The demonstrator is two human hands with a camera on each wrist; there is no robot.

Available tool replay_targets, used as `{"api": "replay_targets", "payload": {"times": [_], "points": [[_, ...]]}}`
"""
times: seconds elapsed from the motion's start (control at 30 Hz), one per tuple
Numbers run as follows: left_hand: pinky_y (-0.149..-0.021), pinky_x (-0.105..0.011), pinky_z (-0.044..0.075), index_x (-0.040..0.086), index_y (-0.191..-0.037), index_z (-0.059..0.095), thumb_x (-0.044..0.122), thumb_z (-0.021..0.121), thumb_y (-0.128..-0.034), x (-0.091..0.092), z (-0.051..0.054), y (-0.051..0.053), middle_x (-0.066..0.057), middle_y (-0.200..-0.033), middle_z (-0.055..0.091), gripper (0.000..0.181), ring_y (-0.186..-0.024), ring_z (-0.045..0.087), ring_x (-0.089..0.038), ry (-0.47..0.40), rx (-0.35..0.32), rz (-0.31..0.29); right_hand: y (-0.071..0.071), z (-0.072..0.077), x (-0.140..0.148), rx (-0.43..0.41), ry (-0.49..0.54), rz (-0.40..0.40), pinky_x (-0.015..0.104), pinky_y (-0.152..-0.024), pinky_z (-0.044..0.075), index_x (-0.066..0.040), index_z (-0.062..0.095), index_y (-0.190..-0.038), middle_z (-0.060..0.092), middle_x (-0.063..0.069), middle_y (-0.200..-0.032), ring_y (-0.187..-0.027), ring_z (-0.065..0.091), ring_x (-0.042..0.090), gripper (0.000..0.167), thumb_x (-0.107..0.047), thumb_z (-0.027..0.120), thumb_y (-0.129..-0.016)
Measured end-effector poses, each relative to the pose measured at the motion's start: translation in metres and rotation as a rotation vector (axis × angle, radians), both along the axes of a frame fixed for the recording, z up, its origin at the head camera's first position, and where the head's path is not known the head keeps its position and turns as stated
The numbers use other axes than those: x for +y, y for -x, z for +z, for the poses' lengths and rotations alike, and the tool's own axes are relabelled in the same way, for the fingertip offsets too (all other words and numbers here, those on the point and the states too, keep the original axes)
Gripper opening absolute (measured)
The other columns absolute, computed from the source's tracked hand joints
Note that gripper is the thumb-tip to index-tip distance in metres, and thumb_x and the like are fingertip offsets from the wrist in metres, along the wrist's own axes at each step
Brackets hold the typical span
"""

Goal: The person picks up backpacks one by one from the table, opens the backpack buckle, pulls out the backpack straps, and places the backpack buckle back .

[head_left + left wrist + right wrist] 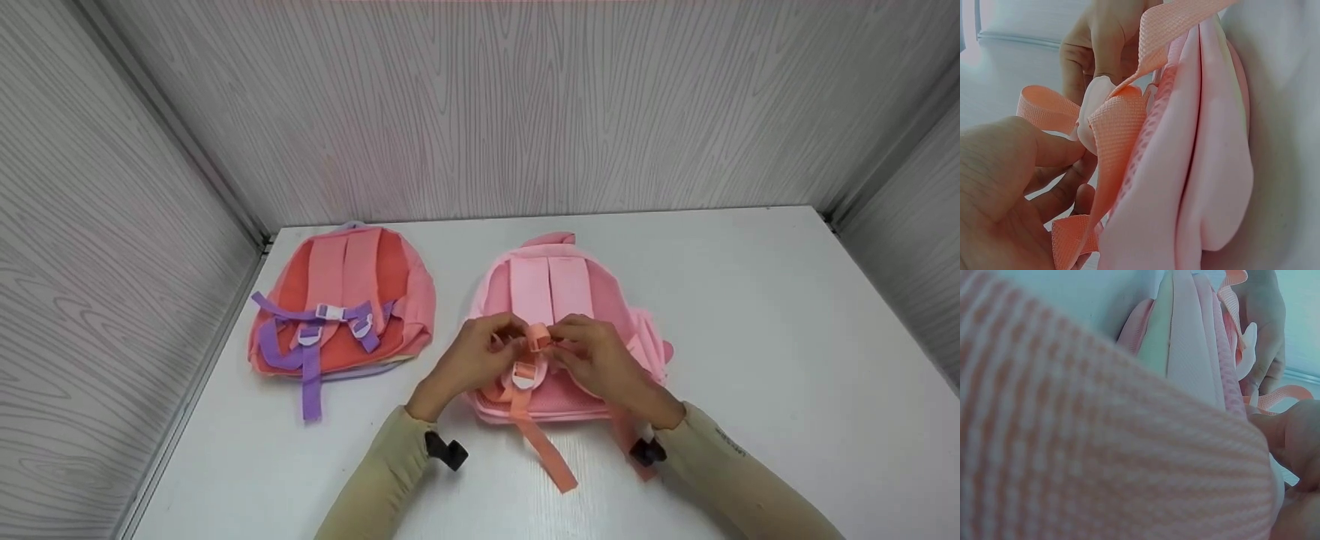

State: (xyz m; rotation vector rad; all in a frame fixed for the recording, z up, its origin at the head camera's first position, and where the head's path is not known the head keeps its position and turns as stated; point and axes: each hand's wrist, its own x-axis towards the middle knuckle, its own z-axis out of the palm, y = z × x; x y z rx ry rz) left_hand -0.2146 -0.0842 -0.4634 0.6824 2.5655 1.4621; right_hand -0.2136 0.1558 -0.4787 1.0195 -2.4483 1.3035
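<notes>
A pink backpack lies with its shoulder straps facing up. Over its lower middle, my left hand and right hand meet at a small orange strap loop. In the left wrist view, the fingers of my left hand pinch the lower end of a white buckle, while my right hand grips its upper end; the orange webbing loops out beside it. A second white buckle sits just below the hands. Blurred orange webbing covers much of the right wrist view.
To the left lies a coral backpack with purple straps and white buckles. Two orange strap ends, one of them this tail, hang toward the front of the white table. Grey wood-grain panels stand behind and at both sides.
</notes>
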Motion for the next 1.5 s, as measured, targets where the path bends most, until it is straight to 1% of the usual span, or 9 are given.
{"api": "replay_targets", "payload": {"times": [0.17, 0.3, 0.47, 0.67, 0.77, 1.0, 1.23, 1.37, 1.5], "points": [[-0.087, -0.033, 0.052, 0.017, -0.114, 0.075, 0.010, 0.066, -0.1026, 0.0000, 0.0016, -0.0014, 0.005, -0.109, 0.073, 0.016, -0.094, 0.060, -0.016, 0.005, 0.008, 0.003, -0.0001, 0.0005, -0.0008, -0.003, -0.012, -0.014, 0.030, -0.082, 0.063, -0.008, 0.082, -0.115, 0.076, 0.004, -0.103, -0.092, 0.069, 0.016, 0.020, -0.005, 0.079, -0.095], [-0.089, -0.034, 0.053, 0.017, -0.119, 0.074, 0.009, 0.066, -0.1016, 0.0002, 0.0025, -0.0024, 0.003, -0.111, 0.072, 0.021, -0.097, 0.061, -0.016, 0.006, -0.005, -0.004, -0.0008, 0.0009, -0.0004, -0.019, -0.025, -0.021, 0.032, -0.083, 0.063, -0.009, 0.082, -0.116, 0.076, 0.004, -0.104, -0.094, 0.070, 0.015, 0.021, -0.005, 0.079, -0.096], [-0.089, -0.035, 0.054, 0.017, -0.122, 0.072, 0.006, 0.068, -0.0970, 0.0010, 0.0045, -0.0035, 0.002, -0.111, 0.070, 0.028, -0.101, 0.061, -0.018, 0.010, -0.014, -0.015, -0.0015, 0.0010, 0.0001, -0.038, -0.038, -0.038, 0.033, -0.084, 0.063, -0.009, 0.081, -0.120, 0.076, 0.003, -0.105, -0.095, 0.070, 0.015, 0.025, -0.003, 0.078, -0.096], [-0.086, -0.032, 0.053, 0.019, -0.118, 0.071, 0.014, 0.077, -0.0932, 0.0025, 0.0029, -0.0043, 0.006, -0.108, 0.069, 0.026, -0.100, 0.061, -0.020, 0.043, 0.022, -0.014, -0.0026, 0.0016, 0.0005, -0.041, -0.048, -0.046, 0.034, -0.085, 0.064, -0.012, 0.081, -0.122, 0.077, 0.002, -0.106, -0.094, 0.070, 0.015, 0.029, -0.003, 0.079, -0.095], [-0.084, -0.032, 0.052, 0.019, -0.117, 0.071, 0.017, 0.081, -0.0917, 0.0033, 0.0010, -0.0044, 0.007, -0.107, 0.069, 0.027, -0.099, 0.061, -0.021, 0.039, 0.041, -0.011, -0.0027, 0.0018, 0.0005, -0.039, -0.050, -0.045, 0.033, -0.085, 0.064, -0.012, 0.081, -0.122, 0.077, 0.002, -0.106, -0.093, 0.070, 0.015, 0.028, -0.004, 0.079, -0.096], [-0.079, -0.031, 0.050, 0.017, -0.114, 0.073, 0.014, 0.082, -0.0916, 0.0039, -0.0015, -0.0038, 0.005, -0.100, 0.068, 0.025, -0.093, 0.061, -0.020, -0.010, 0.050, 0.003, -0.0016, 0.0010, -0.0006, -0.044, -0.038, -0.038, 0.031, -0.082, 0.064, -0.011, 0.081, -0.122, 0.077, 0.002, -0.105, -0.093, 0.070, 0.014, 0.028, -0.001, 0.078, -0.096], [-0.077, -0.030, 0.049, 0.016, -0.115, 0.074, 0.017, 0.083, -0.0915, 0.0022, -0.0009, -0.0041, 0.004, -0.098, 0.068, 0.025, -0.090, 0.060, -0.019, 0.009, 0.055, 0.024, -0.0017, -0.0004, -0.0025, -0.105, -0.015, -0.031, 0.030, -0.085, 0.063, -0.015, 0.080, -0.124, 0.076, -0.002, -0.107, -0.096, 0.071, 0.013, 0.029, -0.008, 0.080, -0.096], [-0.078, -0.030, 0.050, 0.016, -0.116, 0.074, 0.018, 0.083, -0.0929, 0.0023, -0.0005, -0.0041, 0.003, -0.099, 0.067, 0.024, -0.091, 0.059, -0.018, 0.008, 0.049, 0.026, -0.0015, 0.0018, -0.0016, -0.115, -0.026, -0.034, 0.031, -0.086, 0.063, -0.017, 0.080, -0.125, 0.076, -0.004, -0.106, -0.094, 0.069, 0.012, 0.030, -0.007, 0.080, -0.096], [-0.080, -0.032, 0.050, 0.017, -0.116, 0.074, 0.017, 0.082, -0.0938, 0.0035, -0.0004, -0.0040, 0.004, -0.100, 0.067, 0.023, -0.093, 0.059, -0.018, 0.002, 0.035, 0.027, -0.0018, 0.0074, 0.0001, -0.134, -0.038, -0.033, 0.037, -0.089, 0.063, -0.017, 0.079, -0.126, 0.076, -0.005, -0.109, -0.097, 0.068, 0.015, 0.032, -0.005, 0.079, -0.096]]}}
